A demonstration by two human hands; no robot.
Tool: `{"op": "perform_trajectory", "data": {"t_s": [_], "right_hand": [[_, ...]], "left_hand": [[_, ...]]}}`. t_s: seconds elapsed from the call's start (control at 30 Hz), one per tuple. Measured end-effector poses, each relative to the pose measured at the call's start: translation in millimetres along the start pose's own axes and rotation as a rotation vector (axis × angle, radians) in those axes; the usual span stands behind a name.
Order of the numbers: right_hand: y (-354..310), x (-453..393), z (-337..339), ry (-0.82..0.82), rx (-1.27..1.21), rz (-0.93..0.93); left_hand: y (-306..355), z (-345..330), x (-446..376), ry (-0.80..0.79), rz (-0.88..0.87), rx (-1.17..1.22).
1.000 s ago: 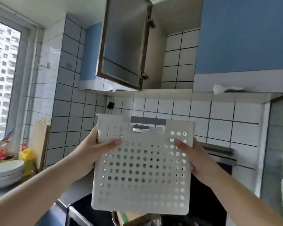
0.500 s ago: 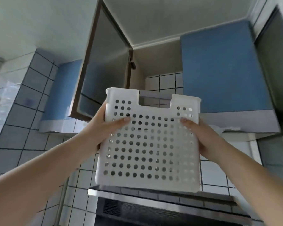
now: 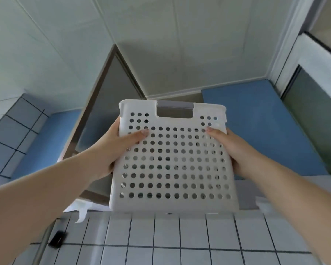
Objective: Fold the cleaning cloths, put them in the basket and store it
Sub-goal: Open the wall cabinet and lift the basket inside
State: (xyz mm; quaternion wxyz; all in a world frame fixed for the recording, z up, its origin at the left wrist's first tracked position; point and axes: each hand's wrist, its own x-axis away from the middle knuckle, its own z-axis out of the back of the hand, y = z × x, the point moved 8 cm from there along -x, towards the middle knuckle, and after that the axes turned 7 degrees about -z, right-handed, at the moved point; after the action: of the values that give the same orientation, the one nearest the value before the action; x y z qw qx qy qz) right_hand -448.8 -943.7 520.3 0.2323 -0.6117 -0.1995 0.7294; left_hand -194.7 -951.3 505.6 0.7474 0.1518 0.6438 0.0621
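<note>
A white perforated plastic basket with a cut-out handle and a grey bar at its top is raised high, in front of the open wall cabinet. My left hand grips its left side, thumb on the front wall. My right hand grips its right side the same way. The basket covers the cabinet opening, with its top rim near the cabinet's upper edge. The cloths inside cannot be seen through the holes.
The cabinet door hangs open to the left of the basket. A closed blue cabinet door is at the right and another blue one at the left. White wall tiles run below. The ceiling is close above.
Both hands have lifted the basket from counter height up to the open cabinet. The view has tilted upward, so the counter and the hood have dropped out of sight.
</note>
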Motion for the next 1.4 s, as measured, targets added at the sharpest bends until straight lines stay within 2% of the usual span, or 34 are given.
{"op": "perform_trajectory", "data": {"t_s": [0.2, 0.47, 0.73, 0.83, 0.97, 1.03, 1.2, 1.3, 1.4], "right_hand": [[13.6, -38.1, 15.4, 0.027, 0.060, 0.035], [64.4, -82.2, 44.7, 0.065, 0.068, 0.039], [112.5, -118.0, 64.5, 0.120, 0.057, 0.067], [128.4, -134.7, 66.8, 0.139, 0.048, 0.060], [150.3, -150.0, 62.7, 0.211, 0.104, 0.068], [159.6, -155.4, 61.0, 0.261, 0.157, 0.059], [174.0, -161.1, 51.9, 0.390, 0.359, 0.038], [189.1, -155.8, 39.3, 0.382, 0.461, 0.019], [210.1, -139.9, 30.5, 0.352, 0.542, 0.028]], "left_hand": [[-24.3, -3.1, -28.8, 0.025, -0.011, -0.008], [-95.4, -15.2, -58.5, 0.053, -0.025, 0.033], [-151.7, -23.5, -86.3, 0.018, -0.084, 0.025], [-167.2, -20.6, -97.4, 0.062, -0.133, -0.031], [-196.1, -6.8, -108.0, 0.216, -0.198, -0.252], [-210.1, -3.5, -112.7, 0.261, -0.196, -0.357], [-243.3, 4.9, -127.9, 0.299, -0.151, -0.419], [-263.7, 12.3, -132.8, 0.324, -0.095, -0.475], [-274.0, 14.5, -129.6, 0.349, -0.161, -0.520]]}}
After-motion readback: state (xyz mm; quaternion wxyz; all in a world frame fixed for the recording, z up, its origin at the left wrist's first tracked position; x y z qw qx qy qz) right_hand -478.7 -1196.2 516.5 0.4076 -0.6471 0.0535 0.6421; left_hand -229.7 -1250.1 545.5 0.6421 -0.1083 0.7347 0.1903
